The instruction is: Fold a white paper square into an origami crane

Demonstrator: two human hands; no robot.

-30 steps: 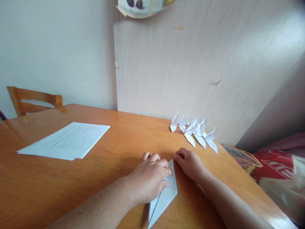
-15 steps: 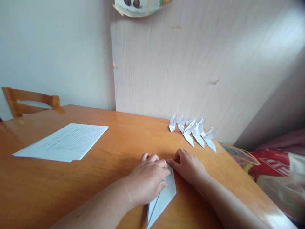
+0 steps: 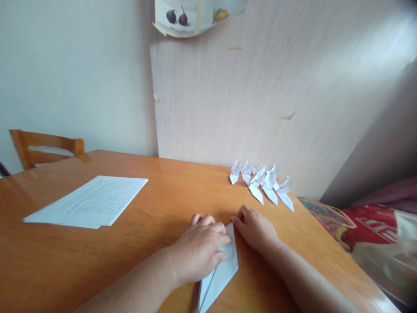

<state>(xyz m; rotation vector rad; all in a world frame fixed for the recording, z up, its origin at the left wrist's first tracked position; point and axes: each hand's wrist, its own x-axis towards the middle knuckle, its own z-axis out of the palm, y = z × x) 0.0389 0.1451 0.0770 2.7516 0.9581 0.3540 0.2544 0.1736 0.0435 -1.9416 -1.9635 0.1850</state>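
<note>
A folded white paper (image 3: pixel 224 271), long and pointed at both ends, lies on the wooden table near its front. My left hand (image 3: pixel 203 248) rests over the paper's left side, fingers bent and somewhat apart, pressing on it. Beside the paper's far tip is my right hand (image 3: pixel 256 228), its thumb and curled index finger together at the tip. Whether the tip is pinched between them is too small to tell. Part of the paper is hidden under my left hand.
Several folded paper figures (image 3: pixel 269 184) stand at the back right of the table (image 3: pixel 156 195). Printed sheets (image 3: pixel 94 202) lie at the left. A wooden chair (image 3: pixel 52 141) is behind the table; bags (image 3: pixel 371 228) sit beyond its right edge.
The view has tilted slightly, so the table and figures appear lower. My left hand has shifted slightly away from the paper's far tip, which shows more; my right hand stays beside it.
</note>
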